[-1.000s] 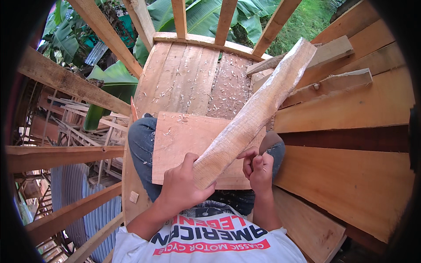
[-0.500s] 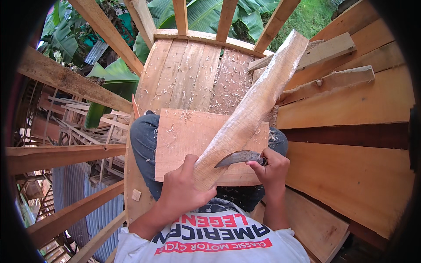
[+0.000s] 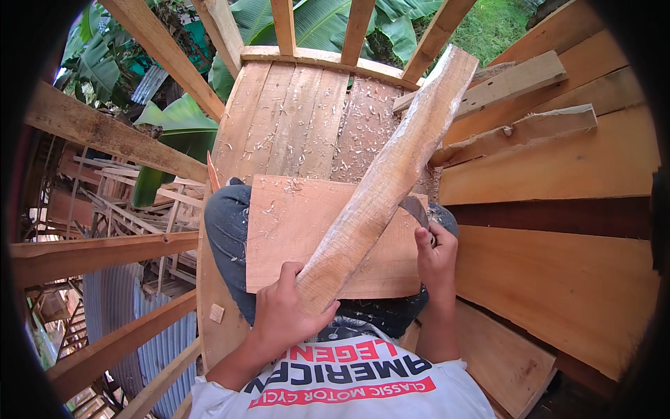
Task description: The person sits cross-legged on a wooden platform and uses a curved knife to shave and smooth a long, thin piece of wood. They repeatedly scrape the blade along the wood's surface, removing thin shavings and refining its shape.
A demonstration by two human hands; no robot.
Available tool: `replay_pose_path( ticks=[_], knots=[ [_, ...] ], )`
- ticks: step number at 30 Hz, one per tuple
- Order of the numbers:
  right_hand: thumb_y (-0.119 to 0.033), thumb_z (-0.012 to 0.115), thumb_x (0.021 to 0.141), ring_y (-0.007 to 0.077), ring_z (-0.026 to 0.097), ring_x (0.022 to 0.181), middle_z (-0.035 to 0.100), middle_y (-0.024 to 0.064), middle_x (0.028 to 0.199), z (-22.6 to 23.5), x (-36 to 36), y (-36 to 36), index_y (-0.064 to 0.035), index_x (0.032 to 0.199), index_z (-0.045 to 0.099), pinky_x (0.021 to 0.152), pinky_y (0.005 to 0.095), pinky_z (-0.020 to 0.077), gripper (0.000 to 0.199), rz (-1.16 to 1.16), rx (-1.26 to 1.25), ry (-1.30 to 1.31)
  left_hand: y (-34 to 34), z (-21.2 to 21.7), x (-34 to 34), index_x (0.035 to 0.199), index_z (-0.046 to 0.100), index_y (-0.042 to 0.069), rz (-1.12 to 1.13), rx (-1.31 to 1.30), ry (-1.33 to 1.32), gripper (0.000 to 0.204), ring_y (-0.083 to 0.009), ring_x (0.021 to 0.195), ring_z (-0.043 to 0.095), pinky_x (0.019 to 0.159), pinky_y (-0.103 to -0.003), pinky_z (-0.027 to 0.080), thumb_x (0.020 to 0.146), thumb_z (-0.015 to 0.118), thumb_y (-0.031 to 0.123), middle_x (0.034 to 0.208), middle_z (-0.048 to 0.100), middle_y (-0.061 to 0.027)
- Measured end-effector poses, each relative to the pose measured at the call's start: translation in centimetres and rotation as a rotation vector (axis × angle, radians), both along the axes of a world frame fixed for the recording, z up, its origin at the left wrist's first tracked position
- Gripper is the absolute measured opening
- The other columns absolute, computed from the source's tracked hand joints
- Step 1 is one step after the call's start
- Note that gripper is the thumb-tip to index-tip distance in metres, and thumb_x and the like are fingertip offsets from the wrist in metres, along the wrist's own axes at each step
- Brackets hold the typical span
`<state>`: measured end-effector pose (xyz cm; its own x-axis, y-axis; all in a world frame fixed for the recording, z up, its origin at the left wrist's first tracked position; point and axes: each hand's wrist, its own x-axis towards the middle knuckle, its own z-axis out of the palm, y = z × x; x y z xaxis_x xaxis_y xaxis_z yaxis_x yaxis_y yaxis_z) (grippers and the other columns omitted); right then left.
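While your left hand (image 3: 283, 314) stays wrapped tight on the near end of the long wood piece (image 3: 391, 174), its axis runs up and to the right over the flat board (image 3: 286, 230) on your lap | right hand (image 3: 436, 255) closed on the curved blade (image 3: 417, 208), touching the piece's right edge mid-length | containers: none visible.

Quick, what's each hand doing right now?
Left hand: closed around the lower end of the long wooden piece.
Right hand: closed on a curved blade against the wood.
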<state>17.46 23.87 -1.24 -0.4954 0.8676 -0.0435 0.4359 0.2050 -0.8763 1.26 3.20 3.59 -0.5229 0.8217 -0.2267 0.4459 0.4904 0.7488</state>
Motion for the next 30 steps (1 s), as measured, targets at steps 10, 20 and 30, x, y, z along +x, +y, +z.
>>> replay_pose_path(
  ticks=[10, 20, 30],
  knots=[
    [-0.02, 0.065, 0.089, 0.0018, 0.04, 0.043, 0.052, -0.0021, 0.062, 1.6, -3.4, -4.7, -0.0002, 0.102, 0.055, 0.038, 0.0184, 0.0283, 0.026, 0.058, -0.686, 0.571, 1.6, -0.1, 0.1, 0.11, 0.045, -0.001, -0.157, 0.09, 0.029, 0.067, -0.0318, 0.068, 0.067, 0.059, -0.04, 0.052, 0.072, 0.079, 0.042, 0.077, 0.064, -0.0188],
    [-0.018, 0.067, 0.087, 0.0026, 0.041, 0.043, 0.051, -0.0025, 0.062, 1.2, -2.1, -3.5, 0.0004, 0.099, 0.055, 0.037, 0.0188, 0.0289, 0.025, 0.152, -0.762, 0.61, 2.3, -4.3, -1.0, 0.124, 0.043, -0.002, -0.285, -0.01, -1.658, 0.056, -0.0183, 0.083, 0.061, 0.072, -0.031, 0.049, 0.081, 0.07, 0.021, 0.094, 0.06, -0.0109],
    [-0.026, 0.07, 0.085, 0.0036, 0.039, 0.046, 0.053, -0.0041, 0.06, 0.7, -1.5, -2.6, -0.0002, 0.088, 0.061, 0.041, 0.022, 0.0305, 0.027, 0.097, -0.434, 0.393, 3.0, -3.1, 0.1, 0.121, 0.047, 0.001, -0.279, -0.008, -1.378, 0.039, -0.0089, 0.071, 0.051, 0.066, -0.025, 0.044, 0.087, 0.063, 0.013, 0.083, 0.052, -0.0011]
  ],
)
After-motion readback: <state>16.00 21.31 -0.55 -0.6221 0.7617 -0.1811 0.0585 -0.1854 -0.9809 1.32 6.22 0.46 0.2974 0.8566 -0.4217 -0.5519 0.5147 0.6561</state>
